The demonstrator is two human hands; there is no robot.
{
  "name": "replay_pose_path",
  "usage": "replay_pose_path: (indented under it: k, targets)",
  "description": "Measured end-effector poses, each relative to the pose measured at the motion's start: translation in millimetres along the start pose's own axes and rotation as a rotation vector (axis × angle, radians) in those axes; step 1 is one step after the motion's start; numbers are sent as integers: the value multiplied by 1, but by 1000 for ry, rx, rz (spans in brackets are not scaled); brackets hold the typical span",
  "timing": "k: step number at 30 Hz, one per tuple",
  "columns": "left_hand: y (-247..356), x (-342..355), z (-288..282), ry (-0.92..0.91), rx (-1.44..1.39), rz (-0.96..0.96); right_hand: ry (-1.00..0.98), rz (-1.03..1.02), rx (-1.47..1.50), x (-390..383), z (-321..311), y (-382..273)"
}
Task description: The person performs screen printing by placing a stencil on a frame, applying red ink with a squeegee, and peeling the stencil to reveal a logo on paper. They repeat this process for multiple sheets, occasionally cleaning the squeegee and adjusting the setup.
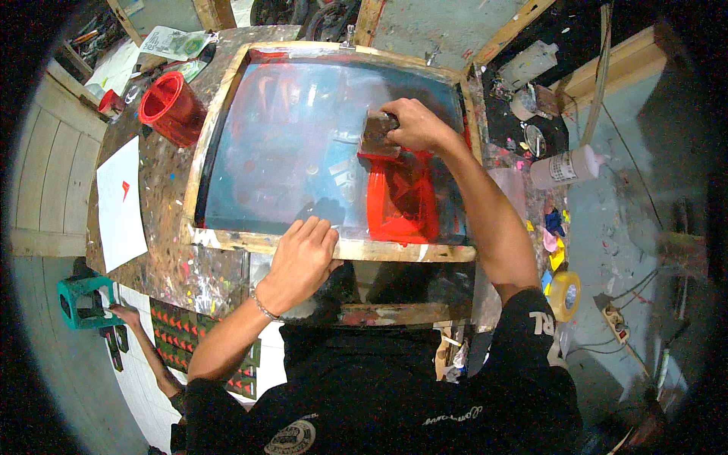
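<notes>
A wooden screen-printing frame (409, 251) with a blue-grey mesh (288, 136) lies on the table in front of me. My right hand (417, 125) is closed around a squeegee (378, 136), whose blade rests on the mesh right of its middle. From the blade toward me runs a broad band of wet red ink (402, 208), with a darker arrow-like shape showing in it. My left hand (299, 262) grips the near rail of the frame, left of the red band; its fingers curl over the wood.
A red ink tub (173, 114) and a white sheet with a small red mark (121, 208) lie left. Rightward are a white bottle (561, 168) and a tape roll (565, 297). At lower left, another person's hand (126, 313) is beside a green plastic object (74, 303) and printed dark sheets (178, 334).
</notes>
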State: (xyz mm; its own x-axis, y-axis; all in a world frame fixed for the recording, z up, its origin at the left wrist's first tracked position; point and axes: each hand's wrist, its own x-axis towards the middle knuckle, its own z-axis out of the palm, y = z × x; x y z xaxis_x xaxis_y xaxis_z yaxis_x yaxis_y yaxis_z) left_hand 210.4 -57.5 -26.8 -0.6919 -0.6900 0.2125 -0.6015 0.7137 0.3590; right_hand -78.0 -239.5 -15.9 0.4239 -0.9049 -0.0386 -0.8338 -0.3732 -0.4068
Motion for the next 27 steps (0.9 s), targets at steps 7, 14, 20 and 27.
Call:
replay_pose_path:
  k: [7, 14, 20, 27]
  targets:
    - [-1, -1, -1, -6, 6, -8, -84, -120, 35, 0, -3, -20]
    - [-1, 0, 1, 4, 13, -1, -222, -188, 88, -3, -6, -28]
    - [-1, -1, 3, 2, 20, -5, -209, -239, 71, -11, 6, -26]
    - [-2, -2, 7, -4, 21, -5, -241, -196, 117, -22, 9, -34]
